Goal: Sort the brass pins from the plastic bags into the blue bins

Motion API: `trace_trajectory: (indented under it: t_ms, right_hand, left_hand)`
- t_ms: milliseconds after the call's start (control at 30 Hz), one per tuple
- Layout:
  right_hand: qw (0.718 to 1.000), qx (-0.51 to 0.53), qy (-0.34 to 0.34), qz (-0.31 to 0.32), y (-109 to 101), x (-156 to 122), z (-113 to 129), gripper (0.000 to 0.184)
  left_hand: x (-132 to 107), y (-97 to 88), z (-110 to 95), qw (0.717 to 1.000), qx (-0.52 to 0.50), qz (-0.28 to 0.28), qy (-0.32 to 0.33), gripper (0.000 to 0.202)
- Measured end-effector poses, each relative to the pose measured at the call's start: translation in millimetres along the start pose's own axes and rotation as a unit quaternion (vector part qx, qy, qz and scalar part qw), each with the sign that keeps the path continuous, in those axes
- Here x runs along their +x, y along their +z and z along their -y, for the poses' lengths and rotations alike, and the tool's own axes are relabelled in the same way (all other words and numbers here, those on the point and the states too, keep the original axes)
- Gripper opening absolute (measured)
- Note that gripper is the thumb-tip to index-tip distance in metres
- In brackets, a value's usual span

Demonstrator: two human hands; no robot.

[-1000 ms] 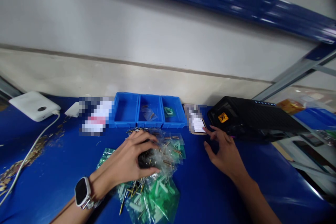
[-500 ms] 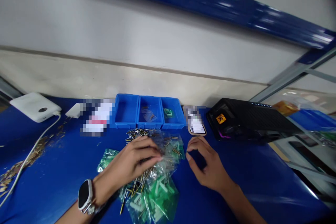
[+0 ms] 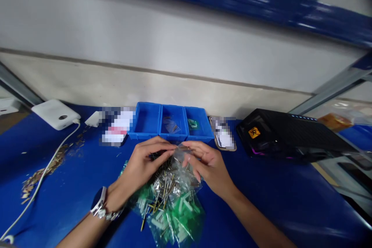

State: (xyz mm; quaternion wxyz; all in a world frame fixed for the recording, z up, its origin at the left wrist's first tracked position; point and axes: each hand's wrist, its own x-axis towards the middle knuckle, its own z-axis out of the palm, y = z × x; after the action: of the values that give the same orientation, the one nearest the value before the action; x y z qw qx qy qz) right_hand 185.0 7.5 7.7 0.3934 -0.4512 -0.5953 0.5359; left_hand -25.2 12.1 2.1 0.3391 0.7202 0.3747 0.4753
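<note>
A small clear plastic bag [image 3: 180,159] is between my hands, above a pile of thin metal pins [image 3: 167,190]. My left hand [image 3: 142,162], with a watch [image 3: 99,200] on its wrist, pinches the bag's upper edge between thumb and fingertips. From the other side my right hand [image 3: 212,168] grips the same bag, its fingers bent around it. More clear bags lie under the hands, partly hidden. In front of the pile is a green-tinted bag [image 3: 187,221] with white plastic pieces in it.
Three joined blue bins [image 3: 173,137] stand at the back; the middle and right ones hold small bags. A phone [image 3: 223,133] and a black computer [image 3: 279,135] lie to the right. On the left are a white power bank [image 3: 55,114], a cable [image 3: 48,172] and scattered debris [image 3: 43,174].
My hands have come together over the pile, the right moving left, and both now hold a clear bag. The camera view has shifted slightly.
</note>
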Motion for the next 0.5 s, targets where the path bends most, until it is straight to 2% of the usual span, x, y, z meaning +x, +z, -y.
trace_trajectory:
  t_ms: [100, 167, 200, 233, 300, 367, 400, 500]
  right_hand:
    - [0.992, -0.095, -0.076, -0.036, -4, -6, -4, 0.028]
    - [0.981, -0.154, -0.115, -0.027, -10, -8, -3, 0.02]
    - [0.98, -0.167, -0.11, -0.006, -14, -8, -1, 0.014]
    - [0.982, -0.165, -0.084, 0.033, -18, -8, 2, 0.008]
    - [0.98, -0.12, 0.018, 0.155, -25, -7, 8, 0.007]
    - [0.963, -0.032, 0.112, 0.242, -27, -3, 15, 0.014]
    - [0.959, 0.016, 0.135, 0.248, -27, 0, 19, 0.018]
    - [0.973, 0.14, 0.127, 0.136, -20, 10, 26, 0.03]
  left_hand:
    - [-1, -4.0, -1, 0.995, 0.056, 0.025, 0.085, 0.021]
    - [-1, -6.2, -4, 0.99, 0.076, 0.053, 0.103, 0.02]
    - [-1, -7.2, -6, 0.989, 0.08, 0.068, 0.102, 0.017]
    - [0, -8.1, -8, 0.988, 0.078, 0.082, 0.1, 0.013]
    - [1, -10.0, -13, 0.988, 0.068, 0.096, 0.102, 0.012]
    - [2, -11.8, -15, 0.989, 0.067, 0.072, 0.109, 0.015]
    - [2, -12.6, -15, 0.99, 0.072, 0.046, 0.114, 0.015]
    - [2, -14.7, -11, 0.987, 0.096, -0.036, 0.126, 0.017]
